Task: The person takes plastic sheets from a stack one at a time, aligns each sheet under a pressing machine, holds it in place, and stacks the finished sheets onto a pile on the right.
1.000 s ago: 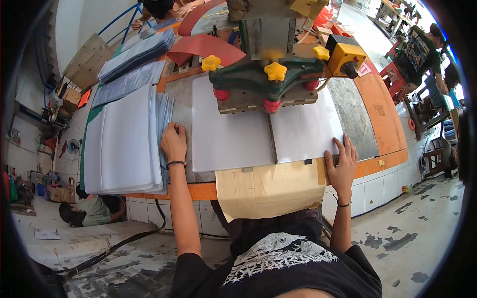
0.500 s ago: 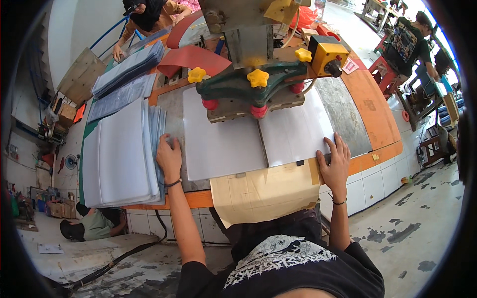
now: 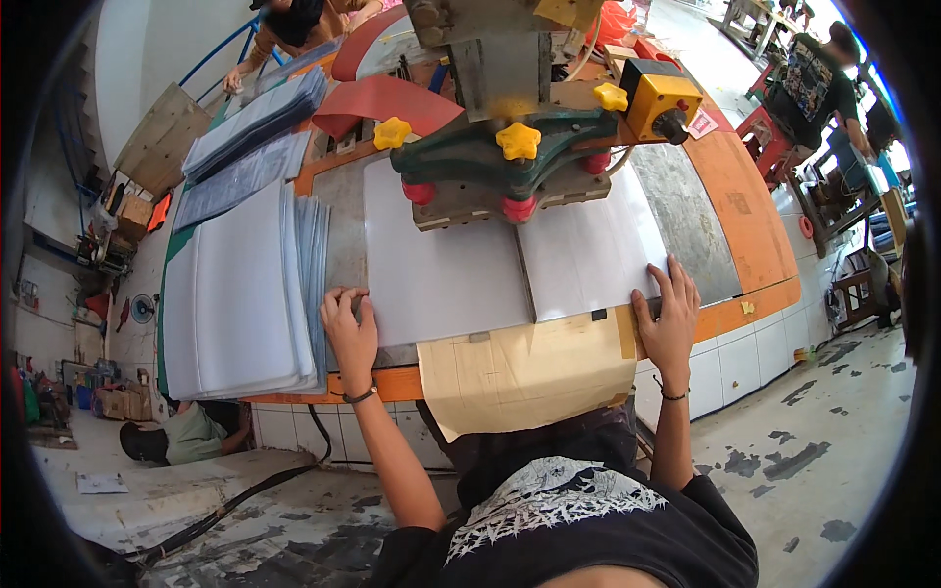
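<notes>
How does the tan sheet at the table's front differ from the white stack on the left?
The tan sheet is tan; the stack is white with bluish edges. The tan sheet looks thin; the stack is many layers thick. The tan sheet droops over the table's front edge, while the stack lies flatter. Both are roughly rectangular.

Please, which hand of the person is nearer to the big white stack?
The left. The left hand is just right of the stack; contact is unclear. The right hand is farther away, at the right edge of the white sheets.
</notes>
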Demonstrator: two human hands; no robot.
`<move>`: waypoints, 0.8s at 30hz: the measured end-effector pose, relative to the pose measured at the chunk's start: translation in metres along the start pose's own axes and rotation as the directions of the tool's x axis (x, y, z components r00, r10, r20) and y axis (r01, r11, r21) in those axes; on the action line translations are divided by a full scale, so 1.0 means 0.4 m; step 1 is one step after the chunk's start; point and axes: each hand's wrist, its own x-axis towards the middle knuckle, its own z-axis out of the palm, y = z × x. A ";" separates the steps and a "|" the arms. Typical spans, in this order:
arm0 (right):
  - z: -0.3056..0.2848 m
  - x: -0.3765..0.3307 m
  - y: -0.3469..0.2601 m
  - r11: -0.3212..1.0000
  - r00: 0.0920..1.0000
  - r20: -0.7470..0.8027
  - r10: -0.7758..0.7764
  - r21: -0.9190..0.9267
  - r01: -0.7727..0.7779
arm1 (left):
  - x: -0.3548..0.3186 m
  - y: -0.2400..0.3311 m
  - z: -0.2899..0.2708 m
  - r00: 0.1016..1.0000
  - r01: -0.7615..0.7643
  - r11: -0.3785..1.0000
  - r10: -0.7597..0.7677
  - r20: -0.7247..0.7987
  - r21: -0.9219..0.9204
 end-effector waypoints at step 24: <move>0.007 0.002 0.001 1.000 1.000 0.004 0.014 -0.008 -0.014 | -0.115 0.075 -0.027 0.980 -0.101 0.933 0.033 0.198 0.346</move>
